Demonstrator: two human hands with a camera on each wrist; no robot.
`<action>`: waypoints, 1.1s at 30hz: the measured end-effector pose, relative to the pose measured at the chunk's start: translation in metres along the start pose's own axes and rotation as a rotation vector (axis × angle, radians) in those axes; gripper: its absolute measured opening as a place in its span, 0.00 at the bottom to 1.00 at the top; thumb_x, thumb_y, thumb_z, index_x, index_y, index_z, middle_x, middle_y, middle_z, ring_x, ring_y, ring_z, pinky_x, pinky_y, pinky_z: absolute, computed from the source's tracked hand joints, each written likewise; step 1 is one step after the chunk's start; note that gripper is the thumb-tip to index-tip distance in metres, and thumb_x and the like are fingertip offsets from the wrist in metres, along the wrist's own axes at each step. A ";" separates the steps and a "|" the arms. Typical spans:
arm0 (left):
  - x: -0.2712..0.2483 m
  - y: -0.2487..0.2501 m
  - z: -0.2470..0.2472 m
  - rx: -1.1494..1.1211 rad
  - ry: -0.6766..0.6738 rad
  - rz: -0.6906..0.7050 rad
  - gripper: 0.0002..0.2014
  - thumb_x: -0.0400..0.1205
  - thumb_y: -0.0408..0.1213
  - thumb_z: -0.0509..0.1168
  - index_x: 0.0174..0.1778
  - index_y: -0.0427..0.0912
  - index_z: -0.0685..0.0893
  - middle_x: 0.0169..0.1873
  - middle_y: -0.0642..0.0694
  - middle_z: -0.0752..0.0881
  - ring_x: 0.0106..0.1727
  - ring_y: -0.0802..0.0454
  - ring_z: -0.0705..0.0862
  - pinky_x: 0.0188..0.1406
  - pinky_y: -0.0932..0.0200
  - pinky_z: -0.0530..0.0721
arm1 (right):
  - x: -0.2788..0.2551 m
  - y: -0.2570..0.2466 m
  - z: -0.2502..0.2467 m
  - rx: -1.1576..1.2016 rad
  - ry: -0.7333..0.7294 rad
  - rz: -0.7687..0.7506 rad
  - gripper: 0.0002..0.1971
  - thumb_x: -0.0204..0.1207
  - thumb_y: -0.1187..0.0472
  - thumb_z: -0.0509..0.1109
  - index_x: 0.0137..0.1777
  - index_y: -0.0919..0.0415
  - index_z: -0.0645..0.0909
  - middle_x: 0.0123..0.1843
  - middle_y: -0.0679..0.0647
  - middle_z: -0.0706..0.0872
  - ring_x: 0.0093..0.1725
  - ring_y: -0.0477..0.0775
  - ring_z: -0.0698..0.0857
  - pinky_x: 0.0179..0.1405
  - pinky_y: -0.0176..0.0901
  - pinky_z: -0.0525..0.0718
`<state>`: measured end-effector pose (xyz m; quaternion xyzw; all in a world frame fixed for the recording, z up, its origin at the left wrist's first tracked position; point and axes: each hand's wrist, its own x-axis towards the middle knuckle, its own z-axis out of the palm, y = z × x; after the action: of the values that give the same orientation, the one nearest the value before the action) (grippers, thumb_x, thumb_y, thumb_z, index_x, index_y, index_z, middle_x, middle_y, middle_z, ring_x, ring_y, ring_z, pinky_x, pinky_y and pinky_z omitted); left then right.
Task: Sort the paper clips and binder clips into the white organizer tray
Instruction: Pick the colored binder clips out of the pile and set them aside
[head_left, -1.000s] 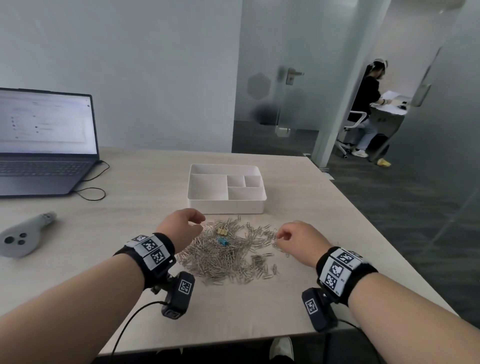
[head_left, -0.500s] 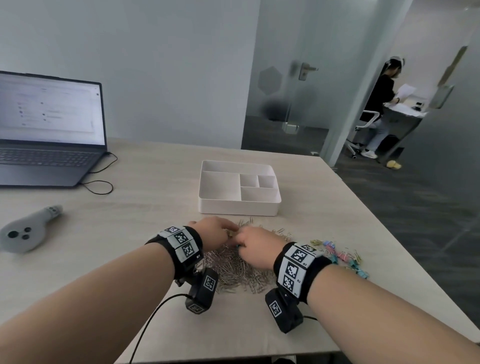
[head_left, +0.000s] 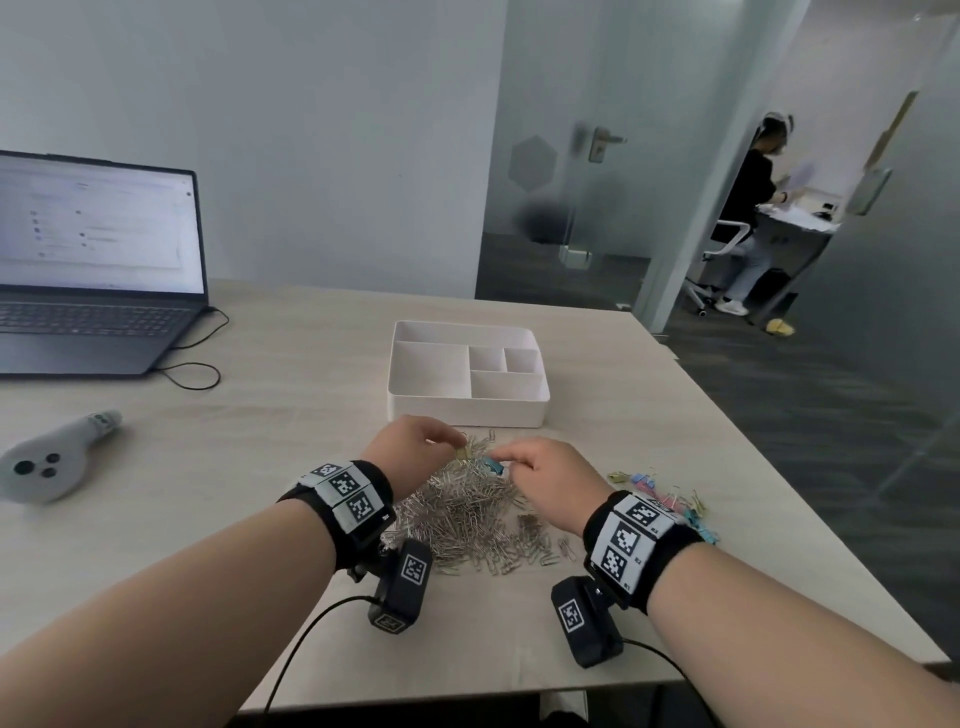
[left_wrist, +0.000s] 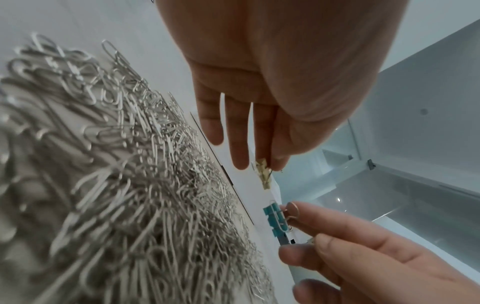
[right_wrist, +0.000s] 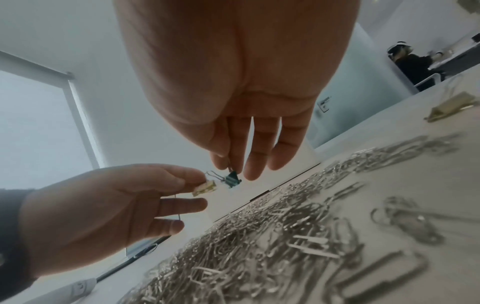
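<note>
Binder clips held over the paper clips (head_left: 467, 514): my left hand (head_left: 410, 449) pinches a gold binder clip (left_wrist: 265, 174), my right hand (head_left: 550, 478) a teal binder clip (right_wrist: 233, 179), other fingers loose.

No words or numbers can be read anywhere. The laptop screen (head_left: 98, 228) has lines of writing, but they are too blurry to make out. The black wristbands (head_left: 345, 496) and the small wrist cameras (head_left: 410, 569) wear black-and-white square code patterns, and tiny marks sit beside the squares on the right band (head_left: 631, 535), too small to read.
</note>
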<state>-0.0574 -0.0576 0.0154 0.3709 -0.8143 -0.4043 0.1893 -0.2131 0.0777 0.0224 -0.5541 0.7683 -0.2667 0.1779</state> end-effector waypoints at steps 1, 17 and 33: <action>-0.003 0.000 0.002 -0.033 0.018 0.008 0.07 0.79 0.39 0.70 0.46 0.55 0.92 0.41 0.54 0.91 0.31 0.51 0.86 0.35 0.54 0.91 | -0.002 0.002 -0.001 0.074 0.036 0.026 0.18 0.84 0.63 0.61 0.66 0.48 0.87 0.62 0.46 0.90 0.50 0.45 0.86 0.51 0.36 0.83; -0.027 0.026 0.035 -0.405 -0.055 -0.025 0.04 0.79 0.40 0.75 0.40 0.45 0.93 0.37 0.46 0.93 0.42 0.53 0.90 0.40 0.53 0.92 | -0.027 0.009 -0.001 0.842 0.093 0.126 0.08 0.73 0.71 0.78 0.51 0.65 0.86 0.45 0.59 0.89 0.42 0.52 0.90 0.45 0.52 0.91; -0.025 0.034 0.019 0.308 0.074 0.145 0.03 0.78 0.46 0.74 0.41 0.54 0.92 0.38 0.60 0.86 0.41 0.60 0.84 0.44 0.60 0.83 | -0.030 0.029 -0.004 0.456 0.141 0.241 0.02 0.74 0.64 0.76 0.44 0.62 0.86 0.40 0.57 0.90 0.41 0.58 0.91 0.43 0.59 0.92</action>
<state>-0.0678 -0.0151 0.0307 0.3505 -0.8837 -0.2464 0.1887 -0.2274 0.1142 0.0073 -0.3840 0.7594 -0.4477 0.2745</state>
